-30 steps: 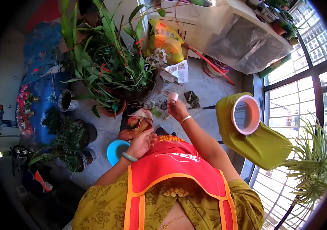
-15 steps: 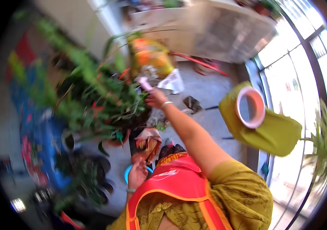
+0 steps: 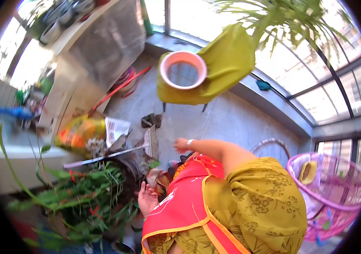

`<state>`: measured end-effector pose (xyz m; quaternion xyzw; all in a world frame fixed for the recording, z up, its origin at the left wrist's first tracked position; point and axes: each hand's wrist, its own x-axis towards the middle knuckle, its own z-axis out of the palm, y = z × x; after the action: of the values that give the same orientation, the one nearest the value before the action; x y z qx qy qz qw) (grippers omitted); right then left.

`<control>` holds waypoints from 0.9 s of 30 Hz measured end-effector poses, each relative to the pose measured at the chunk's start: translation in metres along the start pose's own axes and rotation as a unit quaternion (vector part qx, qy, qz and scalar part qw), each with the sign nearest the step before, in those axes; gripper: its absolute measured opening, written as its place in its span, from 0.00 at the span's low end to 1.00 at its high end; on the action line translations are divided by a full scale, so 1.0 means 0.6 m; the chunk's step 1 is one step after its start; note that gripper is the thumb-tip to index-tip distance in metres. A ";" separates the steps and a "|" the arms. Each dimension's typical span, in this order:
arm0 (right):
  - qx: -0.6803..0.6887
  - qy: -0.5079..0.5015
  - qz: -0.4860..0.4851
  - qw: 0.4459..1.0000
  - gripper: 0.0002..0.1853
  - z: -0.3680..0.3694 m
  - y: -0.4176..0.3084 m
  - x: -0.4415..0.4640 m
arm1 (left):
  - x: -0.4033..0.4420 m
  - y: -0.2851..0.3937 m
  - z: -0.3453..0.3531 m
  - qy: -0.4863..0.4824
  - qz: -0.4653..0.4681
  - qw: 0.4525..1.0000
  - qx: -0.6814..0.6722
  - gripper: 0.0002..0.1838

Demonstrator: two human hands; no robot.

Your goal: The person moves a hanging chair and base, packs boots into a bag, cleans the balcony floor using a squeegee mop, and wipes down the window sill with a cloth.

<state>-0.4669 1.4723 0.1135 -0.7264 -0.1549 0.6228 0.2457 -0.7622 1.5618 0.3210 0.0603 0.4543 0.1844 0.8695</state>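
My left hand [image 3: 147,199] is palm up and open beside a crumpled patterned cloth [image 3: 160,181]; whether the fingertips touch it I cannot tell. Over the grey floor, my right hand [image 3: 181,145] has loosely bent fingers and nothing visible in them. Left of it lies a long-handled tool with a flat, wide head [image 3: 148,143]. Its lilac-ended handle [image 3: 104,157] stretches across the rim of a dark plant pot [image 3: 129,171]. Trailing green leaves [image 3: 83,190] with red ties spill from that pot.
Ahead stands a stool under a yellow-green cover [image 3: 227,59], with a pink basin [image 3: 201,70] on it. A yellow bag [image 3: 81,132] leans at the left near a red pole [image 3: 119,89]. A pink woven chair [image 3: 333,205] is at the right, by the windows.
My right hand has let go of the lilac-ended handle and drawn back to the right of it. The view has turned right, bringing the woven chair in. My left hand stays by the cloth.
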 end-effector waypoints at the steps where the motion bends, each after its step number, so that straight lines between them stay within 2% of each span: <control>1: -0.003 0.046 0.046 0.998 0.14 -0.048 0.063 -0.035 | 0.011 -0.002 0.020 0.009 -0.007 1.000 0.023 0.14; 3: -0.081 0.188 0.018 0.979 0.11 -0.135 0.185 -0.131 | 0.036 -0.005 0.055 -0.012 -0.036 0.997 0.063 0.14; 5: 0.020 0.252 0.168 0.953 0.11 -0.194 0.300 -0.195 | 0.053 -0.018 0.096 -0.022 -0.051 0.991 0.122 0.15; 7: 0.098 0.328 0.195 0.919 0.11 -0.217 0.379 -0.267 | 0.066 -0.042 0.133 -0.049 -0.053 0.986 0.149 0.15; 8: 0.109 0.334 0.192 0.917 0.11 -0.224 0.420 -0.281 | 0.071 -0.059 0.152 -0.068 -0.050 0.983 0.163 0.15; 10: 0.220 0.314 0.211 0.899 0.11 -0.237 0.492 -0.279 | 0.081 -0.097 0.191 -0.086 -0.055 0.978 0.182 0.15; 11: 0.237 0.255 0.219 0.912 0.12 -0.248 0.501 -0.289 | 0.084 -0.122 0.208 -0.088 -0.061 0.976 0.187 0.15; 14: 0.264 0.238 0.158 0.921 0.12 -0.263 0.525 -0.285 | 0.093 -0.207 0.252 -0.097 -0.094 0.971 0.197 0.15; 16: 0.269 0.235 0.087 0.930 0.14 -0.285 0.510 -0.301 | 0.093 -0.279 0.288 -0.102 -0.139 0.961 0.215 0.15; 18: 0.259 0.284 0.043 0.922 0.12 -0.304 0.501 -0.324 | 0.097 -0.343 0.319 -0.097 -0.164 0.951 0.245 0.15; 21: 0.242 0.245 0.042 0.938 0.18 -0.346 0.518 -0.343 | 0.103 -0.421 0.370 -0.098 -0.223 0.926 0.289 0.15; 27: 0.349 0.247 0.027 0.904 0.20 -0.401 0.576 -0.395 | 0.139 -0.534 0.477 -0.124 -0.266 0.885 0.363 0.15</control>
<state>-0.3004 1.0195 0.1450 -0.7288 0.1575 0.4443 0.4966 -0.4013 1.3149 0.3353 0.2704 0.3772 -0.2405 0.8525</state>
